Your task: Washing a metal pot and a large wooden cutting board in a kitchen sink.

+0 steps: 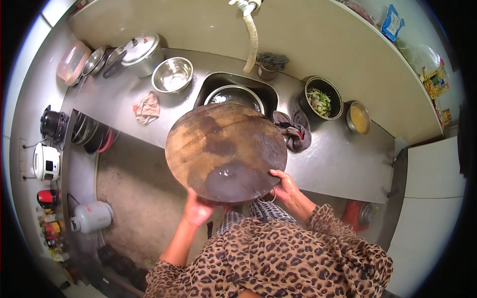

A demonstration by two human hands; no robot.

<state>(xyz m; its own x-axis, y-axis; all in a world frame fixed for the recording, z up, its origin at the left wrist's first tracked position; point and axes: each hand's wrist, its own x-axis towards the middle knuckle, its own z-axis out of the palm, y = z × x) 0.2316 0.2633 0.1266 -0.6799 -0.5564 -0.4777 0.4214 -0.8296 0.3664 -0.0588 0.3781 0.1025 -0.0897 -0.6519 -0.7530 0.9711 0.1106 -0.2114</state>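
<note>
A large round wooden chopping board, dark with wet patches, is held in front of me by both hands. My left hand grips its near left rim, with the fingers hidden underneath. At the near right rim is my right hand, its thumb on the top face, beside a metal ring handle. The far part of the board overlaps the near side of the sink. Inside the sink sits a metal basin with water, partly covered by the board. A dark crumpled cloth lies right of the board.
On the steel counter stand a pot of chopped vegetables, a bowl of yellow liquid, a steel bowl and a pressure cooker. A ribbed hose hangs above the sink. A gas cylinder stands at left.
</note>
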